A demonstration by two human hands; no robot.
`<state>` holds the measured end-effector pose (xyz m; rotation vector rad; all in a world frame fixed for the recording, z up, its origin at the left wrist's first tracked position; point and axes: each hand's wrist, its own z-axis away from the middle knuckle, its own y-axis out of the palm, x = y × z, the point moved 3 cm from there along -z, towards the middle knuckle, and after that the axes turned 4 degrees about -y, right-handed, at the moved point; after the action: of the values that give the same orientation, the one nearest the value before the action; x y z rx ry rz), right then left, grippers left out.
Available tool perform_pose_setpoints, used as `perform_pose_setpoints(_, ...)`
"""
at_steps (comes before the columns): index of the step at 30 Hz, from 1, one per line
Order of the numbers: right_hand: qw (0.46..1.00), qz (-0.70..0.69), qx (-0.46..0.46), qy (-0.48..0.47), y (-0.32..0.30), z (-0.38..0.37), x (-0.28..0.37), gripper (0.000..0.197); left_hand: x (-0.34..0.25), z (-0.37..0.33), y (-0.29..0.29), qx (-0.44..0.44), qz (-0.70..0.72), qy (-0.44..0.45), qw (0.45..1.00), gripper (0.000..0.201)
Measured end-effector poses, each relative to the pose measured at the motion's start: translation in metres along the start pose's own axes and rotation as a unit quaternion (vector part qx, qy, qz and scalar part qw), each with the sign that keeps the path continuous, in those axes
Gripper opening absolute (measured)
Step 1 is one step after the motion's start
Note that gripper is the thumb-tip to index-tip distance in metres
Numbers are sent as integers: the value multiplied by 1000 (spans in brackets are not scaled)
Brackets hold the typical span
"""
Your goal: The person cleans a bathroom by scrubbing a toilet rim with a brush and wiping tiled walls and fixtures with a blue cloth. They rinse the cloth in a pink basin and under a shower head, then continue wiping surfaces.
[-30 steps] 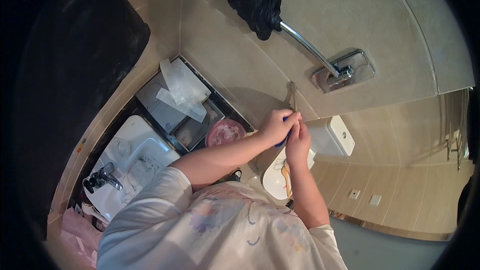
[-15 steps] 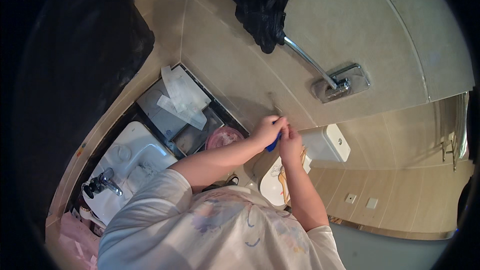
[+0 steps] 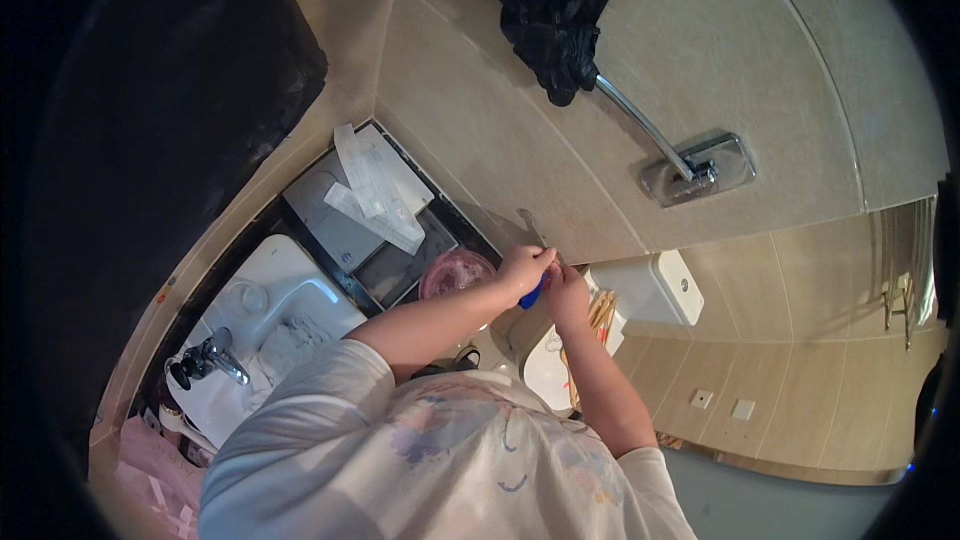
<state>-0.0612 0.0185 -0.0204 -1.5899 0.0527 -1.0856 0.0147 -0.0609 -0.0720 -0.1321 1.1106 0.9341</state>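
My left hand (image 3: 525, 272) and my right hand (image 3: 569, 298) are close together in front of the tiled wall, fingers closed and fingertips nearly meeting. Between them, below the left fingers, shows a small bright-blue piece (image 3: 531, 296); most of it is hidden, so its kind cannot be told. The left fingers are bent around it. The right fingers are pinched beside it, and what they grip is too small to make out. Just left of my left hand stands a pink basin (image 3: 432, 285). Several brown clothes hangers (image 3: 603, 314) lie by my right wrist, over the toilet.
A white sink (image 3: 300, 285) with a tap (image 3: 215, 358) and a wet white cloth (image 3: 292, 348) is at left. Papers (image 3: 375, 195) lie on the dark counter. A toilet tank (image 3: 655, 287) stands right. A metal wall arm (image 3: 645, 125) carries a black cover (image 3: 555, 40).
Both hands have shifted slightly left and lower in the picture, still together with the blue piece between them. The view has shifted a little, and more of the hangers shows.
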Motion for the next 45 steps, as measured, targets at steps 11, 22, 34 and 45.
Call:
perform_pose_setpoints(11, 999, -33, 31, -1, 12, -3, -4, 32, 4, -3, -12, -28, 6, 19, 999, 33)
perform_pose_setpoints(22, 997, -69, -9, 11, -1, 2, 19, 30, -7, -12, -7, -52, -73, 113, 990, 34)
perform_pose_setpoints(34, 998, -24, -43, -48, 5, 10, 30, 28, -23, 12, -12, -74, -100, 145, 982, 36)
perform_pose_setpoints(45, 997, -46, -38, -49, 9, 17, 35, 31, -28, 23, -18, -107, -168, 150, 968, 37)
